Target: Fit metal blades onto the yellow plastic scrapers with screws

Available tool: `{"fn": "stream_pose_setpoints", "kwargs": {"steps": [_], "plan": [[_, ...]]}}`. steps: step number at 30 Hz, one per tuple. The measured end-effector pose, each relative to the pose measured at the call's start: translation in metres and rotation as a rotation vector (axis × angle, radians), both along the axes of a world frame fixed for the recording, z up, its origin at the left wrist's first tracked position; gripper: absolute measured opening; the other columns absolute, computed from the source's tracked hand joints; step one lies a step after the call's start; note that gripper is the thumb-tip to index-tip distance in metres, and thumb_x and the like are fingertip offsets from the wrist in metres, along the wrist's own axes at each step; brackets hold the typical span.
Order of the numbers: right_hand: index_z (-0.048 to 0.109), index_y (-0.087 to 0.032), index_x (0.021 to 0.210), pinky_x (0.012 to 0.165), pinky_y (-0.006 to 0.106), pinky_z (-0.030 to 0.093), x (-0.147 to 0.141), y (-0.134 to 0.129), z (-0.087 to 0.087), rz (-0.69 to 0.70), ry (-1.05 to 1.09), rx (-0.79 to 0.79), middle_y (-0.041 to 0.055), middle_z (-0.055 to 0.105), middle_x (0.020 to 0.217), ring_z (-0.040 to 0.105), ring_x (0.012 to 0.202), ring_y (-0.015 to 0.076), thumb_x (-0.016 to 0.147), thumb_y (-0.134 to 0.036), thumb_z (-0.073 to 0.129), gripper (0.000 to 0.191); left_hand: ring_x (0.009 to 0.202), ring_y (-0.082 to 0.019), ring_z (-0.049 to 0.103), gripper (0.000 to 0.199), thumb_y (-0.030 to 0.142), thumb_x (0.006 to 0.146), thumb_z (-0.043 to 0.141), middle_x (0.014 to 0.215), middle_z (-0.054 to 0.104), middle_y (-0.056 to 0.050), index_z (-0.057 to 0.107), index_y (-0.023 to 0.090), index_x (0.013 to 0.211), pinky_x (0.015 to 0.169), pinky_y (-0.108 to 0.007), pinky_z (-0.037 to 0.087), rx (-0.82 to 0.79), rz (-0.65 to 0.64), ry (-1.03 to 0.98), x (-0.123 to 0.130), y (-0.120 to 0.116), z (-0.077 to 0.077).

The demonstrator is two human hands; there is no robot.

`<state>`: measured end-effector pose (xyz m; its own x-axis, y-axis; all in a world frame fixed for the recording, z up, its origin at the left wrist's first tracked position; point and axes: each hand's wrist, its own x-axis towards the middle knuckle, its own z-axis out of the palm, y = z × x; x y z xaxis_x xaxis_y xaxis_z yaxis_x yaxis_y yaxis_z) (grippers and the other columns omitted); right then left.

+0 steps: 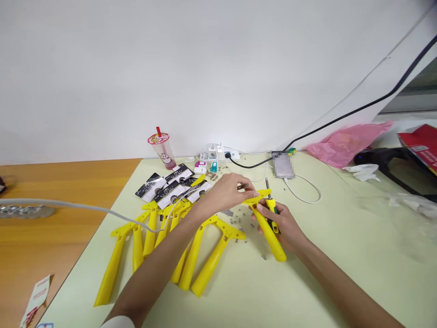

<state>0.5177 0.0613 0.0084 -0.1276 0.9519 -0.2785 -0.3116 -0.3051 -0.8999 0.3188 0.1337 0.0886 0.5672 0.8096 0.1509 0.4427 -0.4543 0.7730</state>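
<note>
My right hand (285,223) is closed round a screwdriver (272,206) with a yellow and dark green grip, its metal shaft pointing up. The same hand also steadies a yellow T-shaped scraper handle (271,239), its crosspiece toward the far side. My left hand (235,189) is closed at the left end of that crosspiece, fingertips touching it. A thin, flat metal piece (243,186) shows between the left fingers. Small screws (235,222) lie scattered on the table below. Several more yellow scraper handles (213,262) lie to the left, partly hidden under my left forearm.
Black-and-white cards (170,193) lie behind the handles, near a drink cup (164,150) with a red straw. A power strip (221,153) with cables stands by the wall. A white cable (102,209) crosses the left side. A pink bag (344,143) lies far right.
</note>
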Motion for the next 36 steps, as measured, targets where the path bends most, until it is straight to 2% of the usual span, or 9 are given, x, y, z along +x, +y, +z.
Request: {"fn": "stream_pose_setpoints", "kwargs": {"steps": [7,13,18,20,23,26,28,32,36], "plan": [[0.074,-0.022,0.088,0.049,0.030,0.060,0.006,-0.003,-0.003,-0.092,-0.052,-0.004,0.0055,0.075,0.099,0.073,0.079,0.0245,0.069,-0.051,0.097,0.042,0.084,-0.019,0.067,0.019,0.037,0.092,0.072,0.094,0.077,-0.003,0.079,0.022,0.083,0.076,-0.031,0.046,-0.010,0.017,0.066,0.007,-0.005,0.000],[0.072,-0.019,0.082,0.042,0.027,0.052,0.006,-0.006,0.000,-0.120,-0.218,0.001,0.0039,0.073,0.074,0.062,0.048,0.0150,0.074,-0.061,0.090,0.046,0.084,-0.019,0.065,0.019,0.037,0.091,0.075,0.094,0.075,-0.002,0.077,0.021,0.081,0.074,-0.031,0.045,-0.017,0.020,0.121,0.013,-0.010,0.002],[0.071,-0.019,0.082,0.040,0.026,0.049,0.010,-0.005,0.002,-0.137,-0.244,0.039,0.0029,0.071,0.064,0.059,0.042,0.0149,0.075,-0.065,0.088,0.049,0.078,-0.016,0.061,0.037,0.054,0.088,0.077,0.095,0.070,-0.001,0.070,0.025,0.111,0.073,-0.029,0.047,-0.063,0.109,-0.009,0.012,-0.005,-0.009],[0.071,-0.019,0.080,0.039,0.026,0.049,0.011,-0.005,0.002,-0.152,-0.232,0.040,0.0027,0.071,0.064,0.059,0.041,0.0145,0.075,-0.064,0.088,0.049,0.078,-0.015,0.059,0.046,0.058,0.092,0.071,0.100,0.068,-0.002,0.063,0.025,0.124,0.072,-0.028,0.047,-0.114,0.149,-0.080,0.009,-0.002,-0.009],[0.071,-0.019,0.080,0.040,0.026,0.049,0.013,-0.004,0.002,-0.156,-0.223,0.039,0.0034,0.072,0.066,0.058,0.042,0.0139,0.076,-0.065,0.088,0.049,0.077,-0.013,0.057,0.043,0.052,0.103,0.055,0.112,0.067,-0.005,0.057,0.022,0.134,0.071,-0.027,0.047,-0.217,0.146,-0.146,0.004,0.002,-0.004],[0.071,-0.019,0.082,0.040,0.027,0.049,0.013,-0.005,0.001,-0.143,-0.224,0.039,0.0039,0.072,0.066,0.057,0.042,0.0141,0.077,-0.065,0.086,0.049,0.080,-0.012,0.059,0.031,0.030,0.103,0.049,0.130,0.066,-0.009,0.062,0.020,0.130,0.075,-0.027,0.050,-0.258,0.119,-0.169,-0.002,0.007,0.002],[0.071,-0.020,0.082,0.039,0.028,0.049,0.012,-0.005,0.001,-0.137,-0.223,0.044,0.0039,0.072,0.065,0.058,0.042,0.0148,0.076,-0.066,0.087,0.049,0.081,-0.012,0.063,0.027,0.023,0.100,0.051,0.123,0.070,-0.009,0.067,0.017,0.121,0.078,-0.028,0.052,-0.244,0.073,-0.167,-0.004,0.009,0.003],[0.070,-0.020,0.081,0.039,0.028,0.049,0.010,-0.006,0.002,-0.139,-0.221,0.063,0.0031,0.072,0.064,0.059,0.043,0.0157,0.075,-0.065,0.088,0.048,0.079,-0.018,0.074,0.020,0.027,0.094,0.066,0.092,0.077,-0.010,0.075,0.012,0.103,0.078,-0.032,0.058,-0.297,-0.003,-0.210,-0.002,0.012,0.000],[0.069,-0.020,0.079,0.039,0.029,0.048,0.010,-0.007,0.002,-0.128,-0.229,0.072,0.0034,0.072,0.063,0.058,0.040,0.0160,0.075,-0.065,0.087,0.048,0.081,-0.022,0.079,0.021,0.030,0.087,0.079,0.093,0.082,-0.011,0.079,0.013,0.099,0.073,-0.030,0.059,-0.275,0.101,-0.251,0.000,0.010,-0.001]]}}
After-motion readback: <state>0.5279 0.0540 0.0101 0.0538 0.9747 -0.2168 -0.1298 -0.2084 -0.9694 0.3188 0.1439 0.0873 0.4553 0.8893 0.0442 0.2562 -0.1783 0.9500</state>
